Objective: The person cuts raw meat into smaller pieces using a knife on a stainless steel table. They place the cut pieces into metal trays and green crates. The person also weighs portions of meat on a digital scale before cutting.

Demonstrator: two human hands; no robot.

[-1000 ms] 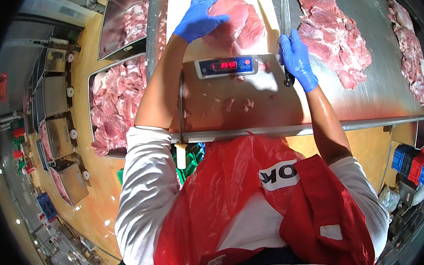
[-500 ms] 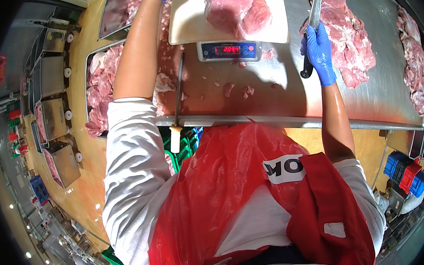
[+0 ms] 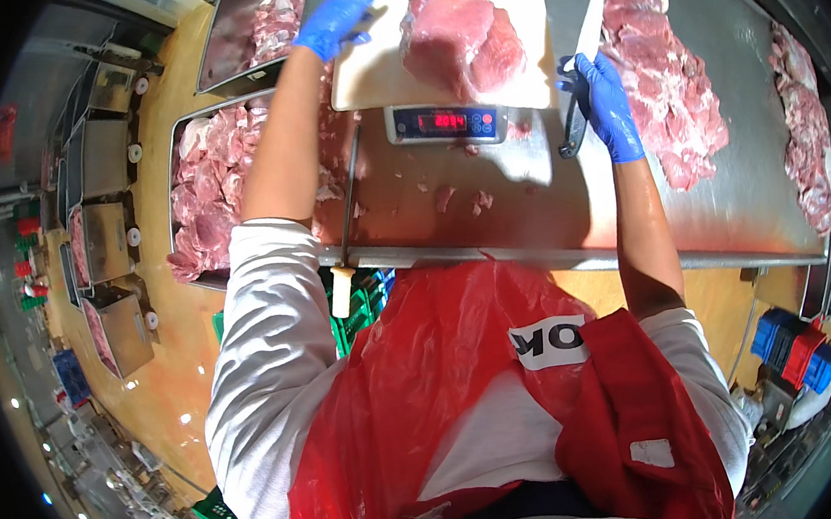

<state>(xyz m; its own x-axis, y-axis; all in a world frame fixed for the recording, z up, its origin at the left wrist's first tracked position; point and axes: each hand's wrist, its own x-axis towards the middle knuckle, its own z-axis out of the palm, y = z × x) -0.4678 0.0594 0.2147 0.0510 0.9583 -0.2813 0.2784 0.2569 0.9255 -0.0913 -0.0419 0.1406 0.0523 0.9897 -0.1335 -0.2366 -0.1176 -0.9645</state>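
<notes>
In a blue glove, my left hand (image 3: 342, 16) is over the left edge of the white board (image 3: 362, 78) on the scale, fingers stretched out and nothing in them. Two overlapping pieces of raw meat (image 3: 462, 41) lie on that board. A lit red display shows on the scale (image 3: 447, 123) in front of it. My right hand (image 3: 607, 108), also gloved in blue, grips a knife (image 3: 590, 21) by its black handle, blade pointing away from me. Just right of this hand spreads a pile of raw meat cuts (image 3: 666, 93).
A sharpening steel (image 3: 347, 206) with a pale handle lies across the front edge of the metal table (image 3: 548, 200). Metal trays of meat (image 3: 218, 172) stand at left. Small scraps (image 3: 481, 201) dot the tabletop. More meat (image 3: 804, 131) lines the far right edge.
My left hand has come lower in view, toward the board's left edge. My right hand has shifted left and slightly down with the knife, whose blade is now tilted less upright.
</notes>
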